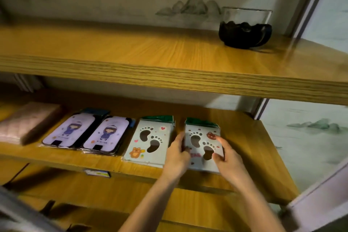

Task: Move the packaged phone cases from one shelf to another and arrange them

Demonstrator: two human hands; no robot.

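Head view, footprint case (203,147) gripped between left hand (176,156) and right hand (228,160)

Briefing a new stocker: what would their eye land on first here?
The left hand and right hand grip a footprint package at the right end of the row on the middle shelf. Left of it lie a matching package and two purple cartoon cases; a glass bowl sits on the upper shelf.
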